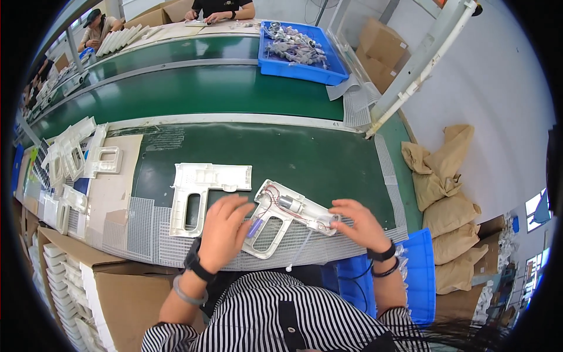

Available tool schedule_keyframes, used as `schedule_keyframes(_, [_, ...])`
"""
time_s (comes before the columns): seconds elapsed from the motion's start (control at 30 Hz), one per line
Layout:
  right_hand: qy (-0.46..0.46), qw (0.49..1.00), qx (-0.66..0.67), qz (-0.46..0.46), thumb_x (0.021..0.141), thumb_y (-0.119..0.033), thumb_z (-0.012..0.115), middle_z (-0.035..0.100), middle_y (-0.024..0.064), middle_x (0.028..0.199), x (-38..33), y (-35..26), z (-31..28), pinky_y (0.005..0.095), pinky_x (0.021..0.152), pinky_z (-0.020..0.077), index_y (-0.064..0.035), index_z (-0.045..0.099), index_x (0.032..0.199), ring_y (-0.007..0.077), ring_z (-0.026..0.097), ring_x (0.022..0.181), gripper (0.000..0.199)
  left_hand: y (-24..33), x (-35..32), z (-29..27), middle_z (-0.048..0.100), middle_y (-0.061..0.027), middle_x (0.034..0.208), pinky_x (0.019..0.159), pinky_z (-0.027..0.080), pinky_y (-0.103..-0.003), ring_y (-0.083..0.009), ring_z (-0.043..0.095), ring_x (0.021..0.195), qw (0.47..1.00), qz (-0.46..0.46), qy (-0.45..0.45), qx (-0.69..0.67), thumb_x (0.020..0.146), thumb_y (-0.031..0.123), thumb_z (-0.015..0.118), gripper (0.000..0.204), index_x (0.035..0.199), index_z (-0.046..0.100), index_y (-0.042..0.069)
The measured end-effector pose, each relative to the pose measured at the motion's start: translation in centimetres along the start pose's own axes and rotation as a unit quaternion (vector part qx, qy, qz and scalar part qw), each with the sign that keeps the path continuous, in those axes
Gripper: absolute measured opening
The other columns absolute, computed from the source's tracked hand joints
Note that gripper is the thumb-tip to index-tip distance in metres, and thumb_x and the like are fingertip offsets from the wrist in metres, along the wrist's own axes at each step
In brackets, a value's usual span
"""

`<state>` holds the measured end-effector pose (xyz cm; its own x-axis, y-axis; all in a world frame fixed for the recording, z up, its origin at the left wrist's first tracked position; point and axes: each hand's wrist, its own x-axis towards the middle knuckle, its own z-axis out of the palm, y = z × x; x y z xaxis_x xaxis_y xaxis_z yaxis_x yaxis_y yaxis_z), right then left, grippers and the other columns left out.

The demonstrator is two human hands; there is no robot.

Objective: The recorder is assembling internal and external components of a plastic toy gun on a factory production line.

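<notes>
A white gun-shaped housing half (282,229) lies in front of me with its hollow side up. Inside it are a silver-and-white motor (290,203), red and dark wires (271,192) and a purple cylindrical cell (255,227) in the handle. My left hand (221,232) hovers by the handle, fingers spread and holding nothing visible. At the housing's narrow right end is my right hand (362,226), fingers stretched and apart from the thumb, whose tip appears to touch that end. A thin white-tipped stem (300,251) sticks out below the housing. Left of it rests a second white housing half (182,199).
More white housings (73,155) are piled at the left. A blue tray (305,73) of wired parts stands across the green bench (234,138). Two people work at the far side. Beside me are a blue bin (419,270), a cardboard box (132,299) and brown sacks (451,214).
</notes>
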<state>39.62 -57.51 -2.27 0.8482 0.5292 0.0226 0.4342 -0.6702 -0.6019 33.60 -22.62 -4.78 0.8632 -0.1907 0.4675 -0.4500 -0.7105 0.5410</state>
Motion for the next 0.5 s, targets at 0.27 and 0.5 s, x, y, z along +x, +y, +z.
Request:
schedule_keyframes(0.27, [-0.147, 0.988, -0.033, -0.048, 0.095, -0.021, 0.067, 0.073, 0.0123, 0.102, 11.9, 3.4, 1.8, 0.0353, 0.080, 0.0549, -0.0012, 0.070, 0.118, 0.0237, 0.069, 0.086, 0.031, 2.0, -8.4, -1.6, 0.067, -0.0130, 0.106, 0.086, 0.050, -0.043, -0.0330, 0.063, 0.096, 0.991, -0.120, 0.034, -0.050, 0.083, 0.004, 0.070, 0.029, 0.113, 0.068, 0.003])
schedule_keyframes(0.5, [-0.400, 0.884, 0.178, 0.162, 0.095, -0.026, 0.073, 0.066, -0.0085, 0.084, 16.1, 4.3, 3.6, 0.0184, 0.061, 0.0439, -0.0062, 0.071, 0.122, 0.0016, 0.052, 0.068, 0.034, 0.9, -13.4, -3.5, 0.068, -0.0132, 0.099, 0.080, 0.052, -0.041, -0.0324, 0.064, 0.092, 0.968, -0.216, 0.124, -0.029, 0.084, 0.003, 0.069, 0.024, 0.108, 0.069, 0.004])
